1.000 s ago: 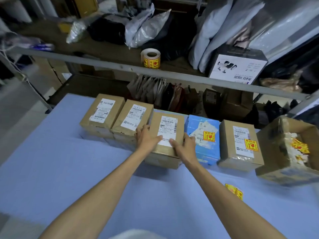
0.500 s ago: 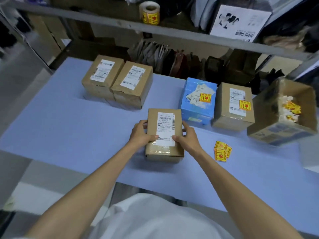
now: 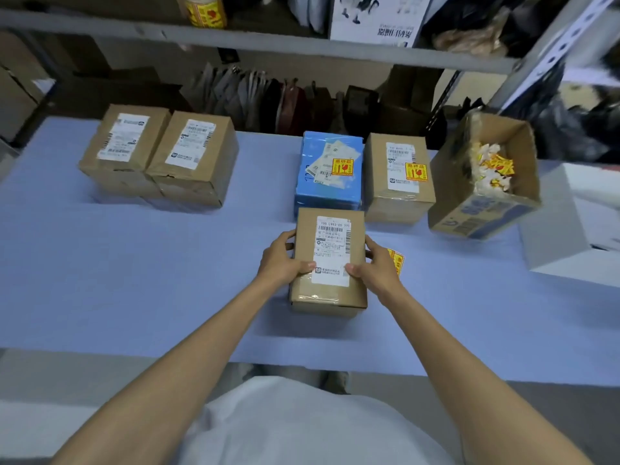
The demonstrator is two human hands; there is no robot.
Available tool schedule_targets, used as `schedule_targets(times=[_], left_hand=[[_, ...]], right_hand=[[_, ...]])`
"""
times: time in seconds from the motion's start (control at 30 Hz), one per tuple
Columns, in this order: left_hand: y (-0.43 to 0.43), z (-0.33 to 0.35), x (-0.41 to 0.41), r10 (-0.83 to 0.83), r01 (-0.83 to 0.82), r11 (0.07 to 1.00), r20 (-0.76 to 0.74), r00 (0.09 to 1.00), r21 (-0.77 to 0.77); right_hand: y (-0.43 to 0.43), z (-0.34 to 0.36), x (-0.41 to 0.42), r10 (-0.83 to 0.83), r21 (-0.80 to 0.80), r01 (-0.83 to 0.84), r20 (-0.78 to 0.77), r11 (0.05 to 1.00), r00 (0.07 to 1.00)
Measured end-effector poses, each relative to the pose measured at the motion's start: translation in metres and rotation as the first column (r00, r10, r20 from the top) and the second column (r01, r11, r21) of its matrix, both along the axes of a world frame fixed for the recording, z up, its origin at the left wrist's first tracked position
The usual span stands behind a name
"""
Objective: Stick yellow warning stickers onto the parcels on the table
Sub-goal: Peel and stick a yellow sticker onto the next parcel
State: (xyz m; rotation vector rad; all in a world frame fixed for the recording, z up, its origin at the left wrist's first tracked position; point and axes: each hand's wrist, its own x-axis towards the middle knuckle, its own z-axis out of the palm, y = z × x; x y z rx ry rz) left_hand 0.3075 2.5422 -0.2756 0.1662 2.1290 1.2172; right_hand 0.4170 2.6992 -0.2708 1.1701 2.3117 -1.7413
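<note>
We hold the brown parcel (image 3: 330,250) flat on the blue table (image 3: 134,263), near its front edge, clamped between both hands. The left hand (image 3: 278,260) grips its nine o'clock side and the right hand (image 3: 377,268) its three o'clock side. Both thumbs press on the top beside the white label, and the fingers curl round the edges.

At three o'clock of the right hand, loose yellow stickers (image 3: 398,261) lie partly hidden behind it. At twelve o'clock stands a blue parcel (image 3: 327,196) with a yellow sticker on top; we cannot tell whether it touches the held one. At one o'clock is a stickered brown parcel (image 3: 397,196). At ten o'clock two brown parcels (image 3: 157,162) sit touching. At two o'clock an open carton (image 3: 469,216) holds sticker scraps. A sticker roll (image 3: 204,11) stands on the shelf at eleven o'clock.
</note>
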Motion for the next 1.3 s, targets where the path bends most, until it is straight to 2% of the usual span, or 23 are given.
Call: schedule_targets(times=[0.2, 0.4, 0.67, 0.73, 0.77, 0.83, 0.9, 0.97, 1.13, 1.3], left_hand=[[0.003, 0.000, 0.010, 0.037, -0.037, 0.999, 0.030, 0.999, 0.009], [0.002, 0.000, 0.012, 0.069, -0.070, 0.997, 0.048, 0.996, 0.027], [0.004, -0.009, 0.013, 0.119, -0.122, 0.992, 0.065, 0.991, 0.041], [0.007, -0.009, 0.014, 0.145, -0.147, 0.989, 0.057, 0.988, 0.029], [0.009, -0.009, 0.014, 0.160, -0.162, 0.987, 0.050, 0.986, 0.021], [0.011, -0.007, 0.016, 0.172, -0.172, 0.985, 0.032, 0.985, 0.009], [0.011, -0.004, 0.016, 0.165, -0.166, 0.986, 0.037, 0.986, 0.003], [0.009, -0.002, 0.016, 0.158, -0.158, 0.987, 0.048, 0.986, 0.005], [0.009, 0.006, 0.014, 0.104, -0.104, 0.995, 0.056, 0.993, 0.006], [0.007, 0.001, 0.009, 0.065, -0.066, 0.998, 0.067, 0.996, 0.020]], right_hand=[[0.009, -0.008, 0.007, 0.000, 0.021, 0.001, -0.034, 1.000, 0.999], [0.012, -0.020, 0.010, -0.079, -0.048, 0.077, -0.058, 0.996, 0.995], [0.024, -0.024, 0.025, -0.061, -0.107, 0.046, -0.148, 0.993, 0.987], [0.036, -0.033, 0.033, -0.155, -0.071, 0.148, -0.104, 0.986, 0.982], [0.043, -0.042, 0.037, -0.189, 0.025, 0.191, -0.049, 0.981, 0.981], [0.057, -0.057, 0.044, -0.208, 0.259, 0.175, 0.106, 0.950, 0.972], [0.065, -0.069, 0.044, -0.248, 0.359, 0.144, 0.262, 0.922, 0.933], [0.063, -0.073, 0.037, -0.284, 0.366, 0.149, 0.348, 0.919, 0.894], [0.059, -0.076, 0.021, -0.345, 0.300, 0.234, 0.404, 0.925, 0.847], [0.060, -0.078, 0.026, -0.398, 0.281, 0.317, 0.304, 0.906, 0.866]])
